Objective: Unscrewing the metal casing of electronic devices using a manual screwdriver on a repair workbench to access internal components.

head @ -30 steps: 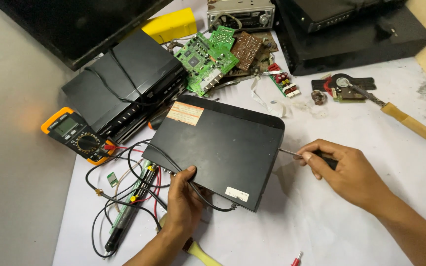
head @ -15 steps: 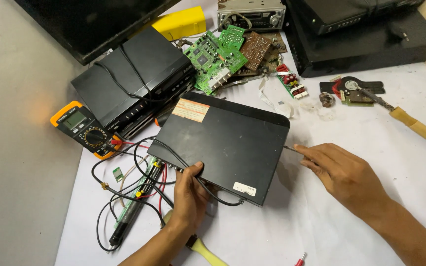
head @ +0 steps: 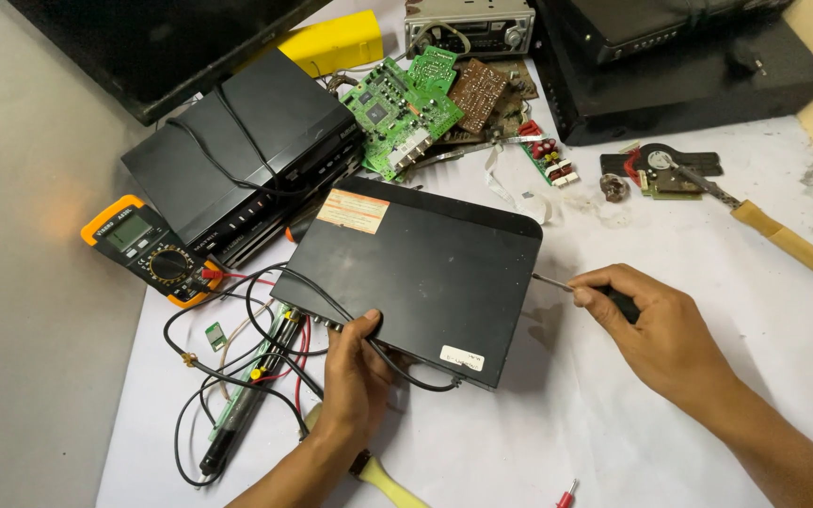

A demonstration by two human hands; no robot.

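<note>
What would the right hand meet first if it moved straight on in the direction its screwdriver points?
The right hand holds a screwdriver that points left. Its tip is already at the right side edge of the black box, so it would probably meet that edge first. Whether they touch is unclear.

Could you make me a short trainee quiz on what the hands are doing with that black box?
1. True or false: the right hand holds a screwdriver whose tip meets the side of the black box.
2. What does the left hand grip?
A. the multimeter
B. the near edge of the black box
C. the soldering iron
3. Fill in: green ____ boards lie behind the black box.

Key
1. True
2. B
3. circuit
</note>
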